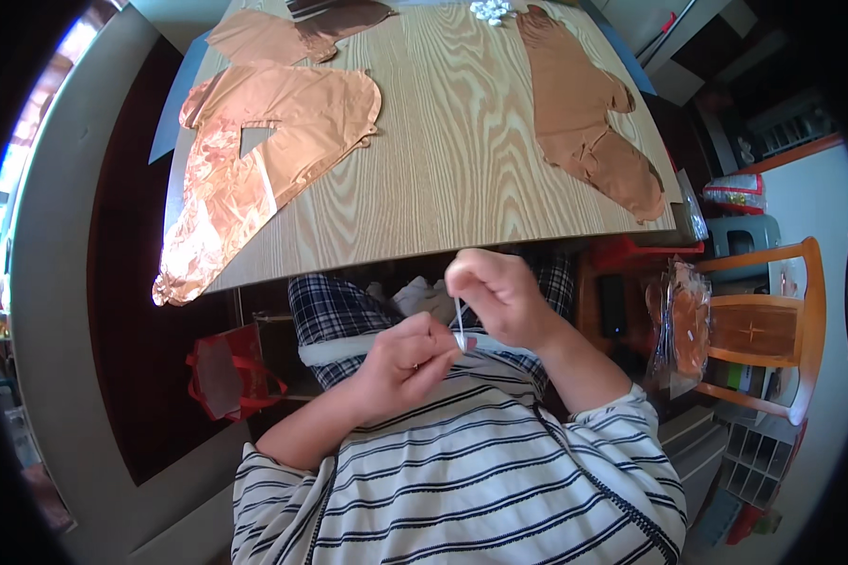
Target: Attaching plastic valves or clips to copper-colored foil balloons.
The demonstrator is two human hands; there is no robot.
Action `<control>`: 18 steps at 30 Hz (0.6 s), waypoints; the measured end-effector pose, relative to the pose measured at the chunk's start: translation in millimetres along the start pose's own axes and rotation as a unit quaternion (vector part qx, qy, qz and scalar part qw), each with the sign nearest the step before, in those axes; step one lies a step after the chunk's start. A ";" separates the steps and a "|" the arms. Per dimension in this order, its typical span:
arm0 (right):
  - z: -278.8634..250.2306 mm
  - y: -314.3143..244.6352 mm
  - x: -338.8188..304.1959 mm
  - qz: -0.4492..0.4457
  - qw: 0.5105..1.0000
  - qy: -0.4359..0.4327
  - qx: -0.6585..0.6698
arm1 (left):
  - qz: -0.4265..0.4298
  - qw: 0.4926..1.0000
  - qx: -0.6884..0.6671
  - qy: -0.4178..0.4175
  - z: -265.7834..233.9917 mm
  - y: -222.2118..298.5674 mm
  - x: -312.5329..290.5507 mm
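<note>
Over my lap, just below the table's front edge, my left hand (pixel 410 356) is closed in a pinch around a small white bundle (pixel 462 345). A thin white string (pixel 460 315) runs up from it, nearly straight, to my right hand (pixel 497 297). The fingers of that hand are closed on the string's upper end, a little higher and to the right. How the bundle is wound cannot be made out. Several similar small white pieces (pixel 492 10) lie in a heap at the table's far edge.
Flat rose-gold foil balloons lie on the wood-grain table (pixel 433 141): one at the left (pixel 320 99) overhanging the front, one at the right (pixel 575 85), another at the back left (pixel 254 40). A wooden chair (pixel 758 331) with plastic-wrapped foil stands right; a red bag (pixel 228 375) sits left.
</note>
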State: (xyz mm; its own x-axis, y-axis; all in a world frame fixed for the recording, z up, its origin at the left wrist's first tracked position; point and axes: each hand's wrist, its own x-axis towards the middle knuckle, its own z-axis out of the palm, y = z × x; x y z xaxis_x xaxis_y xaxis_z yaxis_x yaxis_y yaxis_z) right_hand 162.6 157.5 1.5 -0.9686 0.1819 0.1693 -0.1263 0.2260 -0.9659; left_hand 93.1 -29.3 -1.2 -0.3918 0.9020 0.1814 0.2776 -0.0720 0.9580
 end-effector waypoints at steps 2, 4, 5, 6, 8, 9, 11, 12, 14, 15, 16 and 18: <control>15.4 26.7 -8.7 -0.105 0.987 -0.072 -0.097 | 0.073 0.995 0.025 0.066 -16.6 -11.9 6.1; 29.5 17.0 -34.4 -0.063 0.987 -0.144 -0.023 | -0.037 0.979 0.109 0.165 -30.0 -6.6 18.6; 25.0 2.6 -27.8 -0.126 0.984 -0.113 -0.050 | -0.021 0.985 0.111 0.134 -28.2 -16.7 12.7; 19.5 -6.8 -20.4 -0.186 0.977 -0.074 -0.079 | -0.004 0.989 0.110 0.096 -24.2 -29.6 8.1; 5.7 0.2 -2.6 -0.127 0.987 -0.030 -0.091 | 0.062 0.997 -0.017 -0.031 -6.3 -19.6 -4.3; 0.7 0.2 0.5 -0.097 0.990 -0.003 -0.099 | 0.065 0.997 -0.037 -0.020 -6.1 -13.1 -3.1; 15.8 16.1 -16.9 -0.086 0.990 -0.075 -0.087 | 0.029 0.998 0.025 0.051 -15.0 -5.7 6.2; 22.6 12.9 -26.8 -0.093 0.984 -0.126 -0.086 | -0.013 0.988 0.104 0.114 -24.0 -6.6 11.7; 17.1 -1.9 -25.7 -0.086 0.990 -0.105 -0.028 | -0.046 0.992 0.038 0.110 -20.9 -24.3 7.2; 7.5 -11.3 -19.2 -0.066 0.994 -0.082 -0.001 | 0.000 0.997 0.017 0.070 -10.4 -25.2 -1.6; 0.5 -13.7 -11.7 -0.046 0.997 -0.058 0.025 | 0.046 0.998 -0.005 0.031 0.0 -23.7 -9.9; 0.7 2.3 -8.3 -0.055 0.997 -0.035 -0.038 | 0.030 0.999 -0.005 0.031 0.1 -6.7 -5.3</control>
State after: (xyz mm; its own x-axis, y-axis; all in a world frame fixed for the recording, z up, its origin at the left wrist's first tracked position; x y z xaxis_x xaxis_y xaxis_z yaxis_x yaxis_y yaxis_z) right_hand 170.3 155.9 -2.2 -0.9627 0.0857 0.2565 -0.2183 0.3132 -0.9242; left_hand 93.4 -33.5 -8.6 -0.4292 0.8676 0.2512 0.2931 -0.1292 0.9473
